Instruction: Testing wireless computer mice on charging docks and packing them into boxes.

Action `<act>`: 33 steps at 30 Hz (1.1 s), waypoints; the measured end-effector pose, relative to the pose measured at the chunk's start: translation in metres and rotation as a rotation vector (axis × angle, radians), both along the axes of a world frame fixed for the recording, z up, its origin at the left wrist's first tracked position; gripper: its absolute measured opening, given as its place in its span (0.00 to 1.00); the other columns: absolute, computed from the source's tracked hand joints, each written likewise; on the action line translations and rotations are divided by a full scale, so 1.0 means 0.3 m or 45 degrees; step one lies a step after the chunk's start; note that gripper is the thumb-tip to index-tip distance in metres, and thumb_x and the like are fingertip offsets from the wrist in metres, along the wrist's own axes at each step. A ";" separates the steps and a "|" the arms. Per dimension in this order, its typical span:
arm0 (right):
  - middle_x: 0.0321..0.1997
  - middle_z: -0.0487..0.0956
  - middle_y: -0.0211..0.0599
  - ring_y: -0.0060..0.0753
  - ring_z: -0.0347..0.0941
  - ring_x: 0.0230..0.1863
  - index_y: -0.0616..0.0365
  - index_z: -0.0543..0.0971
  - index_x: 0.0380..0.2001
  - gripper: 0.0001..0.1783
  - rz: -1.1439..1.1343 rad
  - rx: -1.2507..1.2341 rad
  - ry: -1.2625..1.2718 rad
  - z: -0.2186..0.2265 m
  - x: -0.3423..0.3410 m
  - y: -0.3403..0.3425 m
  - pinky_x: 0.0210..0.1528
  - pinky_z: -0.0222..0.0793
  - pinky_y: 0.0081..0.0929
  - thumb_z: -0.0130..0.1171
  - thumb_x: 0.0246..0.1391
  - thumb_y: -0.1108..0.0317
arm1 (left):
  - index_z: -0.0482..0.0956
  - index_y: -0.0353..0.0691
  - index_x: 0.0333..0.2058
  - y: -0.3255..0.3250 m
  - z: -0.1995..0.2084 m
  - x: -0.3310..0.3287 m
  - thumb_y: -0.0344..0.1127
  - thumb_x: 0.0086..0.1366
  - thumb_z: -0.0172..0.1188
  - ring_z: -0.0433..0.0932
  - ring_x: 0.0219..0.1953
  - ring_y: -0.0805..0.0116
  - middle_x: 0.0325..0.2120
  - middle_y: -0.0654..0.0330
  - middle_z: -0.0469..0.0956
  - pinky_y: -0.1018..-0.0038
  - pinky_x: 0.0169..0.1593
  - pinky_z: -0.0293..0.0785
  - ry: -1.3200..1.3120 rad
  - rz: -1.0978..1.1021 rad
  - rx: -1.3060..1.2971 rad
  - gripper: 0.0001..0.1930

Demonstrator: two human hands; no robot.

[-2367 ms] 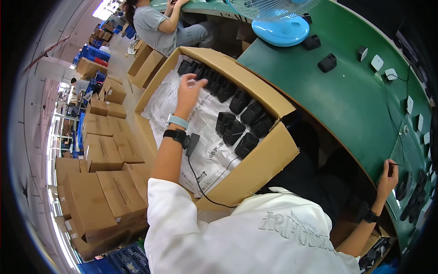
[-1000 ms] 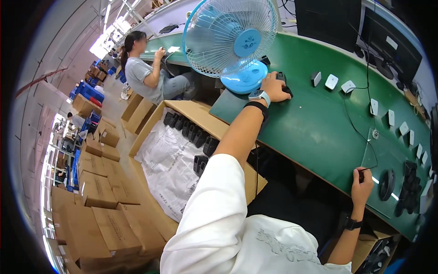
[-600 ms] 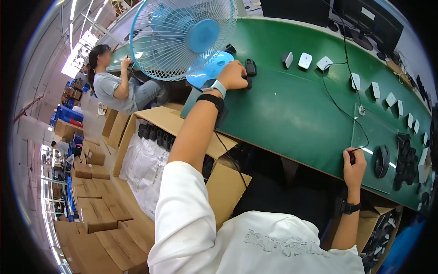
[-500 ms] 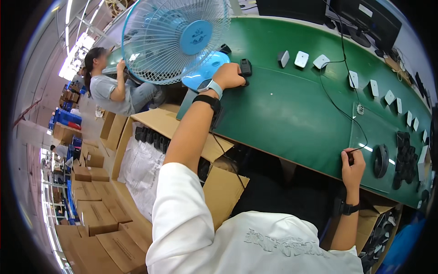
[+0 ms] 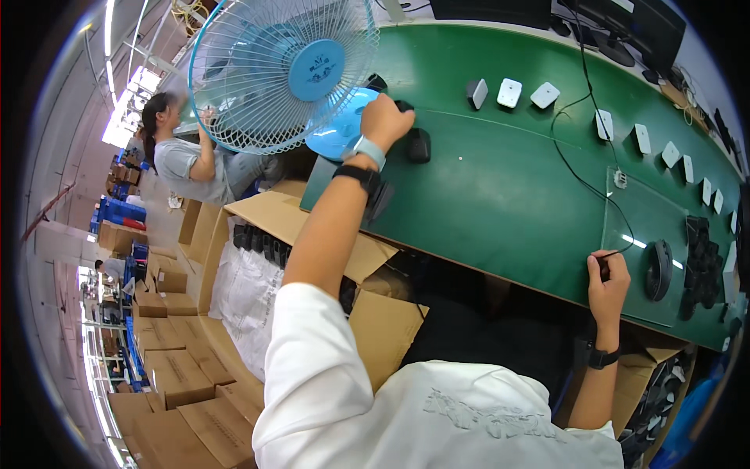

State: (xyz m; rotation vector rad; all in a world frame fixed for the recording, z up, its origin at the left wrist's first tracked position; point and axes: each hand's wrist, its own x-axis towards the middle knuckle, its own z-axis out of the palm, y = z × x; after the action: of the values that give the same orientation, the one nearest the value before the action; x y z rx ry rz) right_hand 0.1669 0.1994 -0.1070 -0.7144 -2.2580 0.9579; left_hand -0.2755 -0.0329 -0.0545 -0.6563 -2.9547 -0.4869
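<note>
At the far left of the green table, my left hand (image 5: 385,121) is closed beside the blue fan's base (image 5: 344,129). Its fingers curl away from view, so what they hold, if anything, is hidden. One black block-shaped device (image 5: 419,146) stands just right of this hand; a second dark piece (image 5: 403,105) shows behind the knuckles. My right hand (image 5: 608,281), at the table's front edge on the right, pinches a thin black cable (image 5: 617,209). That cable runs up past a small white connector (image 5: 619,179).
White box-shaped devices (image 5: 509,93) line the table's far side. A black oval object (image 5: 658,270) and a dark pile (image 5: 701,270) lie right of my right hand. An open carton (image 5: 258,297) of black devices stands lower left. Another person (image 5: 187,156) sits beyond the fan.
My left hand has moved slightly up and left. The black device that stood beyond its fingers now appears behind the knuckles, and another stands uncovered to the right. My right hand keeps its pinch.
</note>
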 end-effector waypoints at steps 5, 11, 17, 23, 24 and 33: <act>0.28 0.73 0.33 0.25 0.66 0.27 0.63 0.79 0.32 0.03 -0.015 0.034 -0.002 0.011 0.023 0.003 0.31 0.63 0.23 0.63 0.56 0.76 | 0.75 0.24 0.51 -0.062 0.050 0.189 0.47 0.51 0.70 0.85 0.39 0.51 0.35 0.40 0.84 0.65 0.44 0.81 -0.150 -0.033 0.367 0.35; 0.29 0.73 0.34 0.26 0.67 0.27 0.63 0.79 0.33 0.03 0.080 0.002 0.008 -0.024 -0.004 -0.001 0.32 0.64 0.24 0.63 0.56 0.75 | 0.87 0.34 0.28 0.063 0.064 0.376 0.47 0.49 0.66 0.85 0.39 0.49 0.34 0.43 0.85 0.63 0.42 0.79 -0.180 -0.144 0.221 0.19; 0.31 0.76 0.33 0.23 0.71 0.32 0.64 0.78 0.36 0.05 0.000 0.046 -0.004 -0.053 0.057 0.055 0.36 0.67 0.23 0.59 0.63 0.73 | 0.86 0.34 0.39 0.172 -0.035 0.381 0.51 0.50 0.66 0.70 0.58 0.48 0.52 0.43 0.72 0.60 0.61 0.66 -0.318 0.223 0.142 0.26; 0.32 0.77 0.33 0.26 0.72 0.32 0.63 0.79 0.38 0.06 0.106 0.077 -0.006 -0.076 0.024 0.034 0.38 0.68 0.24 0.60 0.63 0.71 | 0.84 0.32 0.43 0.144 -0.036 0.370 0.52 0.53 0.65 0.74 0.56 0.46 0.53 0.41 0.74 0.57 0.58 0.72 -0.226 0.252 0.186 0.28; 0.33 0.77 0.34 0.27 0.72 0.33 0.63 0.79 0.38 0.06 0.117 0.080 0.008 -0.085 0.025 0.034 0.39 0.69 0.24 0.60 0.63 0.71 | 0.85 0.35 0.41 0.132 -0.019 0.365 0.55 0.53 0.66 0.76 0.54 0.49 0.51 0.44 0.77 0.62 0.56 0.74 -0.228 0.316 0.182 0.28; 0.32 0.78 0.35 0.27 0.73 0.33 0.64 0.80 0.38 0.07 0.092 0.016 -0.003 -0.076 0.039 0.044 0.40 0.69 0.25 0.60 0.64 0.69 | 0.85 0.32 0.39 -0.713 0.499 0.662 0.50 0.49 0.72 0.83 0.42 0.52 0.41 0.49 0.83 0.66 0.47 0.78 0.442 -0.228 0.281 0.26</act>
State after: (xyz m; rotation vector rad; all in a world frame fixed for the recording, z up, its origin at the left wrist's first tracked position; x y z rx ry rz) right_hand 0.1785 0.2125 -0.1298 -0.6328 -2.3034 0.9756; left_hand -0.0769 -0.2467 0.0951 -0.8813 -2.4889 -0.6292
